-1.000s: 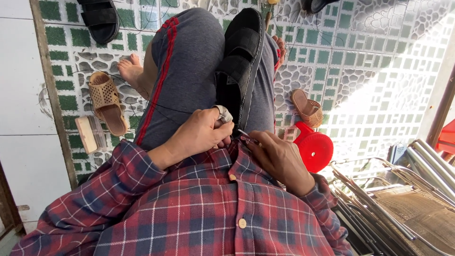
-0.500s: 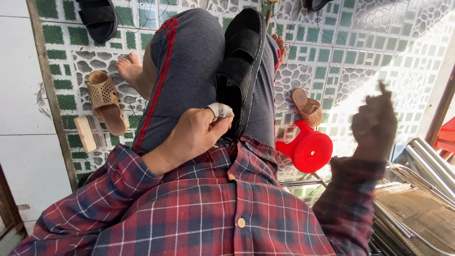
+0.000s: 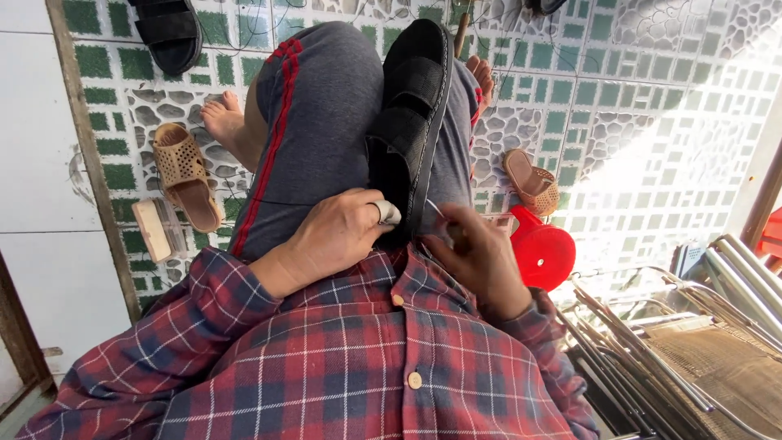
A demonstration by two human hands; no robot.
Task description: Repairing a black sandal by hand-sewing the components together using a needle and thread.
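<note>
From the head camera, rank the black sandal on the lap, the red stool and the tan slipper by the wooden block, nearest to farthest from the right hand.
1. black sandal, touching the right hand, on the lap.
2. red stool, just right.
3. tan slipper, far left on the floor.

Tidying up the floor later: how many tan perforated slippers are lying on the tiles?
2. One tan slipper lies left of the bare foot; the other tan slipper lies right of the legs, above the red stool. More may be hidden.
</note>
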